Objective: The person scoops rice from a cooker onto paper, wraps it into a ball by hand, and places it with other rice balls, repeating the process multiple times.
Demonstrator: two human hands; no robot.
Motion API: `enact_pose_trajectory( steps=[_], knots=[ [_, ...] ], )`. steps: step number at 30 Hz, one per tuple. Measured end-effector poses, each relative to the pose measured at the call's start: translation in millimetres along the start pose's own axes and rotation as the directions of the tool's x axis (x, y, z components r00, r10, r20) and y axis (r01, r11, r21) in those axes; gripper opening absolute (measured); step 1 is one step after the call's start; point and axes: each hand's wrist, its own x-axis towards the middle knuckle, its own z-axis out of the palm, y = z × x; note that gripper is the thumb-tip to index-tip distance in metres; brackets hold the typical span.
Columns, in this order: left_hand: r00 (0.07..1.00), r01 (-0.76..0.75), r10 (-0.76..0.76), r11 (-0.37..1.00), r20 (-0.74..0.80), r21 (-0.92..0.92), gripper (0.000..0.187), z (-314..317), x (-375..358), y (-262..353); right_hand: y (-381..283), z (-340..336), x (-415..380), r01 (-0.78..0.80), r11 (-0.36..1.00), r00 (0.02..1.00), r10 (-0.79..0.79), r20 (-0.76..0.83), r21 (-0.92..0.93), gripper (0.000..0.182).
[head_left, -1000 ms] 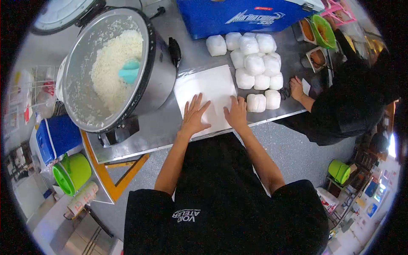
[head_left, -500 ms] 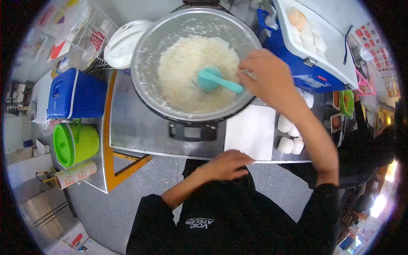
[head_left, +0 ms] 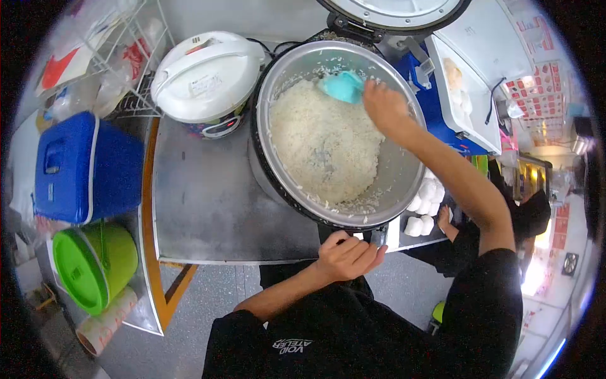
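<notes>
A large metal pot (head_left: 402, 165) holds a heap of white rice (head_left: 322, 139). Over its far right part, my right hand (head_left: 388, 108) is closed on a turquoise scoop (head_left: 344, 86), whose bowl touches the rice near the far wall. The fingers of that hand are a little blurred. My left hand (head_left: 350, 256) is at the near side of the pot, with its fingers curled at the front handle area; part of the grip is hidden.
A white-lidded cooker (head_left: 205, 76) stands left of the pot. Farther left are a blue cooler (head_left: 88, 167) and a green bucket (head_left: 95, 265). White wrapped balls (head_left: 420, 225) lie at right, near another person's hand (head_left: 447, 222). An open cooler (head_left: 451, 120) stands behind.
My right hand has taken hold of the scoop and moved it to the far side of the pot. My left hand has come to the pot's front. The view has shifted.
</notes>
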Motion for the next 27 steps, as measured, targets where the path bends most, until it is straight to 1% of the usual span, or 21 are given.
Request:
enact_pose_trajectory(
  steps=[2, 3, 5, 6, 7, 8, 10, 11, 14, 17, 19, 21, 23, 24, 26, 27],
  knots=[
    [0.999, -0.039, 0.039, 0.999, 0.003, 0.0, 0.029, 1.3, 2.0, -5.9, -19.4, 24.7, 10.3, 0.018, 0.994, 0.993, -0.031, 0.116, 0.111, 0.027],
    [0.998, -0.061, 0.061, 0.998, -0.015, 0.021, 0.036, 3.2, 2.2, -7.4, -24.5, 26.6, 11.0, -0.018, 0.976, 0.987, -0.016, 0.157, 0.215, 0.027],
    [0.999, -0.053, 0.053, 0.998, -0.001, -0.019, 0.037, 2.8, 2.9, -8.3, -34.3, 30.3, 10.6, -0.095, 0.907, 0.972, -0.004, 0.235, 0.411, 0.029],
    [0.999, -0.052, 0.052, 0.998, 0.009, -0.04, 0.038, 0.9, 2.7, -9.3, -40.7, 29.3, 10.6, -0.118, 0.874, 0.948, -0.042, 0.315, 0.471, 0.031],
    [0.997, -0.062, 0.065, 0.996, 0.05, -0.062, 0.038, -3.2, 5.6, -10.6, -47.3, 25.1, 11.8, -0.143, 0.837, 0.919, -0.085, 0.385, 0.529, 0.032],
    [0.997, -0.058, 0.061, 0.996, 0.049, -0.068, 0.036, -2.3, 4.9, -11.3, -54.4, 20.6, 10.8, -0.176, 0.793, 0.883, -0.135, 0.45, 0.583, 0.034],
    [0.997, -0.044, 0.048, 0.996, 0.054, -0.079, 0.033, -0.2, 1.9, -9.7, -74.6, 4.0, 5.9, -0.219, 0.723, 0.854, -0.183, 0.488, 0.655, 0.037],
    [0.995, -0.036, 0.042, 0.997, 0.089, -0.073, 0.031, -2.4, -2.2, -9.4, -82.1, -2.1, 1.3, -0.244, 0.683, 0.837, -0.211, 0.505, 0.689, 0.039],
    [0.997, -0.039, 0.045, 0.995, 0.068, -0.091, 0.029, -1.7, -2.8, -10.8, -90.6, -6.9, -12.8, -0.095, 0.657, 0.812, -0.384, 0.44, 0.748, 0.047],
    [0.99, -0.044, 0.056, 0.994, 0.127, -0.097, 0.024, -5.8, -1.7, -13.1, -61.9, -29.2, -26.0, -0.072, 0.655, 0.682, -0.518, 0.517, 0.752, 0.047],
    [0.99, -0.045, 0.059, 0.993, 0.131, -0.108, 0.021, -7.6, -2.6, -13.8, -32.3, -25.4, -21.2, -0.037, 0.611, 0.663, -0.577, 0.477, 0.791, 0.046],
    [0.992, -0.049, 0.062, 0.992, 0.109, -0.119, 0.02, -7.1, -1.0, -15.1, -5.8, -14.2, -7.8, 0.086, 0.752, 0.807, -0.437, 0.397, 0.654, 0.037],
    [0.995, -0.063, 0.072, 0.988, 0.062, -0.143, 0.022, -5.5, 4.1, -17.1, -6.8, -6.4, 2.5, 0.128, 0.902, 0.886, -0.291, 0.362, 0.413, 0.03],
    [0.996, -0.062, 0.071, 0.988, 0.059, -0.142, 0.021, -4.9, 3.7, -16.9, -8.9, -4.3, 5.3, 0.133, 0.952, 0.919, -0.223, 0.325, 0.275, 0.027],
    [0.996, -0.065, 0.074, 0.987, 0.056, -0.148, 0.021, -4.1, 1.2, -17.2, -32.4, 1.0, -9.7, 0.15, 0.941, 0.889, -0.263, 0.375, 0.304, 0.021],
    [0.994, -0.056, 0.068, 0.989, 0.082, -0.138, 0.019, -3.7, -2.1, -17.4, -42.7, 2.1, -18.7, 0.161, 0.934, 0.87, -0.287, 0.4, 0.319, 0.021]
  ],
)
